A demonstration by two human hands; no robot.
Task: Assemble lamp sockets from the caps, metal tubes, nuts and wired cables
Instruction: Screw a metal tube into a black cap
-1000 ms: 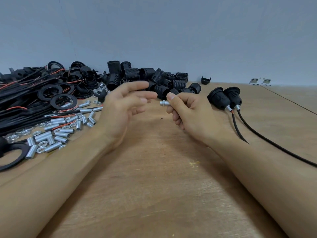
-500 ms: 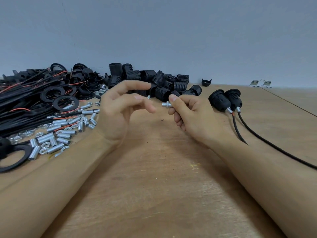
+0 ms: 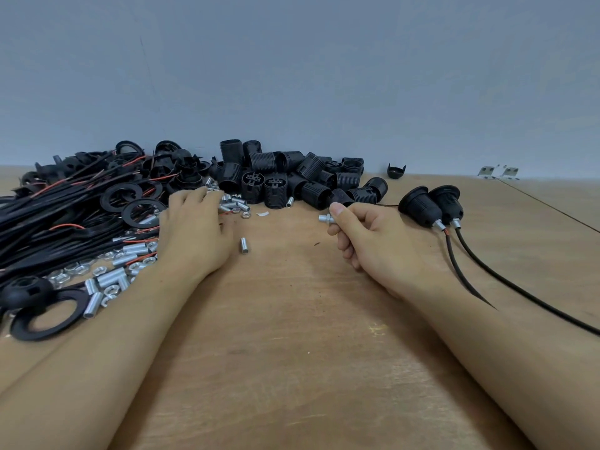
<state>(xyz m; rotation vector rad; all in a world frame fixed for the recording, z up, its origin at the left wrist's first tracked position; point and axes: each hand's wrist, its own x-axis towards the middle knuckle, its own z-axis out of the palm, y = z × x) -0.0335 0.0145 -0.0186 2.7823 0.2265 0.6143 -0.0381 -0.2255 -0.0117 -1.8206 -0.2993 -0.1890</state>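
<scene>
The right hand (image 3: 373, 235) pinches one short silver metal tube with a nut on it (image 3: 325, 218), its long axis roughly level and its free end pointing to nine o'clock. The left hand (image 3: 194, 228) lies flat, fingers straight, fingertips at twelve o'clock among loose silver tubes and nuts (image 3: 232, 204) (too many to count). Two assembled black sockets on black cables (image 3: 428, 206) lie at three o'clock; one stray silver tube (image 3: 243, 245) lies between the hands on the wooden table (image 3: 292, 352).

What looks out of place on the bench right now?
Little stands out. One metal tube lies alone on the bare wood, apart from the tube and nut pile, beside the left hand. A small white scrap sits near the black socket bodies. Nothing looks damaged.
</scene>
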